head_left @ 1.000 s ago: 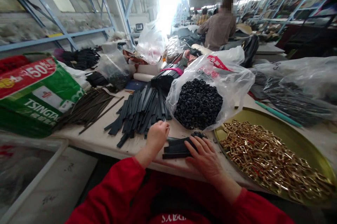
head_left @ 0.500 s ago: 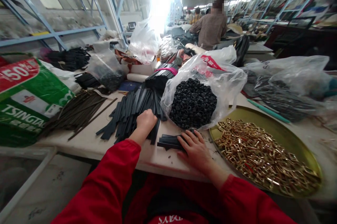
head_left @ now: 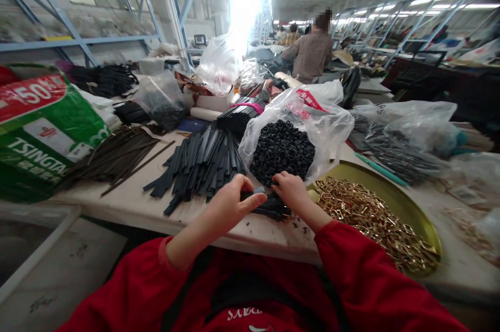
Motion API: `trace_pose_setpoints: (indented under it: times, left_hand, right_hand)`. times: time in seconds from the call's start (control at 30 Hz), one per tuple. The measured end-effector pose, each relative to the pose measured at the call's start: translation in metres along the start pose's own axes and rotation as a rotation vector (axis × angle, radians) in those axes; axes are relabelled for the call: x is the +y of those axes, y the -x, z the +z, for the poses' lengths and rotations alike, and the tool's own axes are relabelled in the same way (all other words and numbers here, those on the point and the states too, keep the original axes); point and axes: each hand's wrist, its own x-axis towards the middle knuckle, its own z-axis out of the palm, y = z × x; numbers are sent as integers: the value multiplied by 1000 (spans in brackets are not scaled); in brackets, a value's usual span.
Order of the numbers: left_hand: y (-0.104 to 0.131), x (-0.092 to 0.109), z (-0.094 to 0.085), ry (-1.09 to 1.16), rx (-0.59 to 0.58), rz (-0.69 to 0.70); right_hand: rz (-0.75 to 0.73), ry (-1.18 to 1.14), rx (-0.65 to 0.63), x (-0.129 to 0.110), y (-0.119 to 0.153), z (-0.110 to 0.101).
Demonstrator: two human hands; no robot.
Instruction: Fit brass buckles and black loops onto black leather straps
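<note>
Left hand (head_left: 230, 202): thumb apart from curled fingers, grip unclear | Right hand (head_left: 292, 192): fingers bent at black rings (head_left: 283, 147), can't tell if pinching | black strips (head_left: 269, 210): on table (head_left: 258, 235), under hands | bag (head_left: 332, 124): mouth toward hands (reach, presumably) | gold buckles (head_left: 371, 222): in tray (head_left: 390, 191), likely against scatter

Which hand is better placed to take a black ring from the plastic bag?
Likely the right hand: it is at the near edge of the black rings; the left hand sits farther left and lower.
</note>
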Motion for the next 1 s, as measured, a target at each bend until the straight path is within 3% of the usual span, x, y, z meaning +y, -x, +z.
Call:
trace_pose_setpoints:
  times: [0.07,0.13,0.23,0.37,0.5,0.67,0.73,0.83,1.0]
  left_hand:
    - [0,-8,16,277,-188,-116]
    - [-1,-16,31,530,-257,-275]
    - [-2,-26,46,773,-228,-434]
    - [-8,-32,54,881,-180,-490]
    - [-13,-36,59,886,-200,-472]
    - [-17,-41,68,698,-142,-311]
    - [-16,-40,70,608,-99,-250]
    - [-13,-37,72,476,-71,-196]
    - [-3,-31,72,357,-82,-181]
  right_hand:
    - [-9,0,-32,-2,-7,5]
    - [-15,-14,-48,-2,-10,10]
    - [-24,-56,-65,2,-13,12]
    - [11,-185,-38,11,-13,9]
    - [189,-847,-59,14,-1,1]
    - [430,-1582,-203,-2,25,-13]
    - [487,-1744,-260,-9,33,-16]
    - [539,-1876,-243,-15,42,-16]
    - [536,-1877,-197,-17,55,-13]
